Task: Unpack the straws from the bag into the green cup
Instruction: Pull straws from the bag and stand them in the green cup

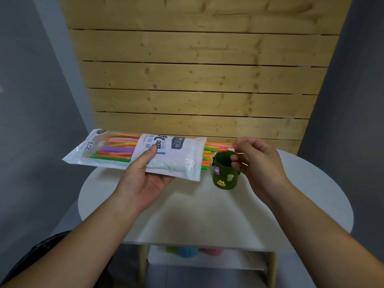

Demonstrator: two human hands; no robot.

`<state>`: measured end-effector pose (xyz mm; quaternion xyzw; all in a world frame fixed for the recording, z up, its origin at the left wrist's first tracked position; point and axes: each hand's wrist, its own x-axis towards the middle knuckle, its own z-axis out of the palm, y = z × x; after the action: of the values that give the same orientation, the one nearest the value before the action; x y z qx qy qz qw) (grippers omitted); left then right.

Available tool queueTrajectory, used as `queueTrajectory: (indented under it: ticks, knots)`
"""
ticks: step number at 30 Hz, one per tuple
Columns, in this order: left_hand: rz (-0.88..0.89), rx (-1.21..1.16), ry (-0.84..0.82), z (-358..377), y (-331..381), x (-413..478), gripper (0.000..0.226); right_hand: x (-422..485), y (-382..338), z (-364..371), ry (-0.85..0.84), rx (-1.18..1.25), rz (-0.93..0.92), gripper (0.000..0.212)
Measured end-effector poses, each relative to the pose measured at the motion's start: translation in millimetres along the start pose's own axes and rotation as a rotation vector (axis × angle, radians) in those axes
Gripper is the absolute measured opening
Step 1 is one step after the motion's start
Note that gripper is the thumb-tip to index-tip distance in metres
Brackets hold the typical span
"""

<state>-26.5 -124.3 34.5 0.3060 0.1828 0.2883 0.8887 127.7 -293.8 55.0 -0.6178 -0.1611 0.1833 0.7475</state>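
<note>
Above the tabletop (207, 215), at nine o'clock of the green cup (225, 175), my left hand (145, 183) clamps the bag (176, 161). The straws (209, 150) protrude toward the cup. The fingers of my right hand (257, 161) curl at the straw tips; I cannot tell whether they pinch one. Risk: if the bag tilts, the loose bundle spills past the cup.

My single head view faces forward and down, close above the left hand (145, 179), right hand (256, 161) and round white table (207, 215).
</note>
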Motion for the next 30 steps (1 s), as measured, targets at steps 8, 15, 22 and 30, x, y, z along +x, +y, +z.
queueTrajectory:
  ticks: [8, 15, 22, 30]
  knots:
    - [-0.004, 0.014, 0.0, 2, -4, 0, 0.022, 1, 3, 4, -0.005, 0.001, 0.024, 0.007]
    - [0.009, -0.081, 0.038, 0, -1, 1, 0.023, 0, 1, -1, -0.01, 0.333, 0.095, 0.008]
    - [-0.007, -0.077, 0.014, 2, -6, 0, 0.03, -5, 15, 24, -0.028, 0.255, 0.13, 0.022]
    - [0.009, -0.102, 0.086, -2, -7, 7, 0.03, 8, 6, 29, 0.061, 0.505, 0.179, 0.013]
